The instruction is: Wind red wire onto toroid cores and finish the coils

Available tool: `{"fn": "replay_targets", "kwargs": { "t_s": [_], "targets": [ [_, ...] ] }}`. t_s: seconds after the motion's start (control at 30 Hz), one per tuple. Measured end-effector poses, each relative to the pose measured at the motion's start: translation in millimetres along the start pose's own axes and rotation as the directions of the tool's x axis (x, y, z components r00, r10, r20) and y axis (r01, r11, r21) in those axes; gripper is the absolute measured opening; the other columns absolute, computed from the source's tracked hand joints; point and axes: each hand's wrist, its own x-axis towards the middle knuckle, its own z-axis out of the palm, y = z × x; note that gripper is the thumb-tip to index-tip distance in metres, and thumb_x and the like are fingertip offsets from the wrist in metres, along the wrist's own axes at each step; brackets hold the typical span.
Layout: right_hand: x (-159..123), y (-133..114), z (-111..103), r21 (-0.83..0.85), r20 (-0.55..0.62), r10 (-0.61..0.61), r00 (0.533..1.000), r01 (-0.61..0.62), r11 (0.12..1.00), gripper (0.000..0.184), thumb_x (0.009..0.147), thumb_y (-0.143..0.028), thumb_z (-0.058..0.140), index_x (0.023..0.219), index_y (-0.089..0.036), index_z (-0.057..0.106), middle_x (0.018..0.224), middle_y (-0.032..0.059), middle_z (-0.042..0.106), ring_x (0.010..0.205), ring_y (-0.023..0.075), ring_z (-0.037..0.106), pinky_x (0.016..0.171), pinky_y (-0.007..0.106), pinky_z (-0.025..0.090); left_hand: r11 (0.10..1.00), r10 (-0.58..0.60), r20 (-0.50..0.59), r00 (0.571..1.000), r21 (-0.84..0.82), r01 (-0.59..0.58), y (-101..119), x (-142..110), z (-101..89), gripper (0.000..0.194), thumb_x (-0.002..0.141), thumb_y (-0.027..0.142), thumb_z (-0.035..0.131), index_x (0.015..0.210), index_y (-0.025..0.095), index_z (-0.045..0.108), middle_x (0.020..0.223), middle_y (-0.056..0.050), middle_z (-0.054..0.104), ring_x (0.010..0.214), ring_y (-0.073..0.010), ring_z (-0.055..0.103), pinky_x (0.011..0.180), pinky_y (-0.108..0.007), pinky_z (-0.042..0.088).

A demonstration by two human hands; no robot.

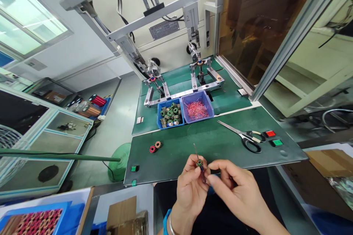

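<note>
My left hand (pixel 190 192) is closed, gripping a small green stator core (pixel 199 162) between thumb and fingers just beyond the table's front edge. A thin dark rod or wire (pixel 195 149) sticks up past the core. Beside it, my right hand (pixel 238 191) has its thumb and index finger curled in against the left fingertips; what they pinch, if anything, is hidden. Two wound stators, one red (pixel 152 149) and one copper-coloured (pixel 158 144), lie on the green table (pixel 171 158) to the left. Black-handled scissors (pixel 242 134) lie open to the right.
A blue bin (pixel 162 125) of green stator cores stands beside a purple bin (pixel 190 119) of pinkish wire scraps. Behind them is a two-station metal fixture (pixel 179 94). Red (pixel 270 133) and green (pixel 277 142) buttons sit at the right, another green button (pixel 134 169) at front left.
</note>
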Motion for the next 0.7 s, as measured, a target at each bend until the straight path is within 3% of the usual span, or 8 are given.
{"fn": "replay_targets", "kwargs": {
  "t_s": [0.1, 0.2, 0.3, 0.4, 0.5, 0.57, 0.63, 0.7],
  "targets": [
    [1.2, -1.2, 5.3, -0.078, -0.012, -0.089, 0.996, 0.088, 0.993, 0.007, 0.089, -0.026, 0.065, 0.089, -0.019, 0.066, 0.055, -0.0071, 0.053, 0.04, 0.007, 0.043, 0.041, 0.017, 0.039, 1.0, 0.01, -0.018, 1.0, 0.005, -0.01, -1.4, 0.2, -1.5, 0.031, 0.055, 0.019, 0.089, 0.077, 0.016, 0.068, 0.079, 0.0, 0.065, 0.062, -0.0103, 0.058, 0.056, -0.022, 0.048],
    [1.2, -2.7, 3.2, -0.013, -0.04, -0.081, 0.996, 0.081, 0.997, 0.015, 0.094, -0.018, 0.056, 0.084, -0.02, 0.067, 0.061, -0.0041, 0.062, 0.043, 0.0071, 0.049, 0.046, 0.017, 0.042, 0.998, -0.056, -0.025, 0.998, -0.025, 0.055, 0.7, 1.2, -1.5, 0.031, 0.056, 0.02, 0.089, 0.078, 0.015, 0.068, 0.077, 0.0, 0.063, 0.06, -0.0085, 0.056, 0.054, -0.019, 0.044],
    [-2.1, 0.9, -9.3, 0.113, -0.055, 0.04, 0.998, -0.034, 0.993, 0.017, 0.093, -0.023, 0.059, 0.077, -0.021, 0.065, 0.054, -0.0055, 0.054, 0.042, 0.008, 0.045, 0.042, 0.018, 0.039, 0.991, -0.114, 0.017, 0.993, -0.064, 0.115, 3.3, 2.3, -1.9, 0.029, 0.061, 0.022, 0.087, 0.082, 0.014, 0.069, 0.07, 0.0, 0.059, 0.054, -0.0064, 0.05, 0.048, -0.017, 0.037],
    [-9.9, 12.3, -30.3, 0.288, -0.128, 0.203, 0.971, -0.159, 0.944, 0.02, 0.091, -0.034, 0.065, 0.074, -0.022, 0.066, 0.053, -0.0039, 0.049, 0.044, 0.0099, 0.041, 0.04, 0.021, 0.036, 0.989, -0.138, 0.023, 0.99, -0.055, 0.139, 4.8, 3.8, -6.6, 0.028, 0.064, 0.025, 0.086, 0.084, 0.014, 0.069, 0.069, 0.001, 0.057, 0.052, -0.0056, 0.044, 0.046, -0.017, 0.031],
    [-23.2, 30.1, -56.6, 0.562, -0.117, 0.361, 0.925, -0.238, 0.792, 0.024, 0.089, -0.042, 0.067, 0.074, -0.024, 0.064, 0.051, -0.0046, 0.038, 0.042, 0.0101, 0.033, 0.038, 0.022, 0.032, 0.982, -0.019, -0.003, 1.0, 0.189, 0.019, 10.2, 10.7, -17.1, 0.028, 0.067, 0.031, 0.084, 0.085, 0.014, 0.07, 0.067, 0.001, 0.055, 0.051, -0.0069, 0.042, 0.046, -0.019, 0.028],
    [-35.4, 45.3, -73.7, 0.675, -0.02, 0.407, 0.913, -0.287, 0.679, 0.029, 0.086, -0.047, 0.067, 0.07, -0.024, 0.06, 0.052, -0.0064, 0.029, 0.041, 0.0086, 0.024, 0.036, 0.022, 0.027, 0.834, 0.176, 0.033, 0.984, 0.526, -0.167, 20.1, 21.2, -25.9, 0.024, 0.072, 0.033, 0.08, 0.087, 0.016, 0.072, 0.066, 0.0, 0.056, 0.053, -0.0095, 0.044, 0.05, -0.022, 0.033],
    [-49.4, 62.2, -86.5, 0.686, 0.086, 0.462, 0.883, -0.389, 0.615, 0.035, 0.083, -0.052, 0.068, 0.068, -0.023, 0.056, 0.054, -0.0075, 0.026, 0.042, 0.0072, 0.018, 0.037, 0.022, 0.022, 0.471, 0.373, 0.153, 0.915, 0.819, -0.329, 35.1, 35.9, -33.6, 0.015, 0.077, 0.029, 0.075, 0.087, 0.018, 0.074, 0.071, -0.002, 0.06, 0.062, -0.0143, 0.051, 0.06, -0.026, 0.041],
    [-63.0, 77.4, -94.1, 0.619, 0.15, 0.535, 0.831, -0.501, 0.605, 0.042, 0.083, -0.057, 0.067, 0.068, -0.022, 0.052, 0.056, -0.0083, 0.025, 0.044, 0.0067, 0.015, 0.038, 0.022, 0.02, 0.106, 0.481, 0.286, 0.829, 0.919, -0.379, 50.8, 51.4, -37.5, 0.012, 0.08, 0.026, 0.07, 0.089, 0.022, 0.075, 0.083, -0.005, 0.065, 0.076, -0.021, 0.058, 0.073, -0.033, 0.046]
  ]
}}
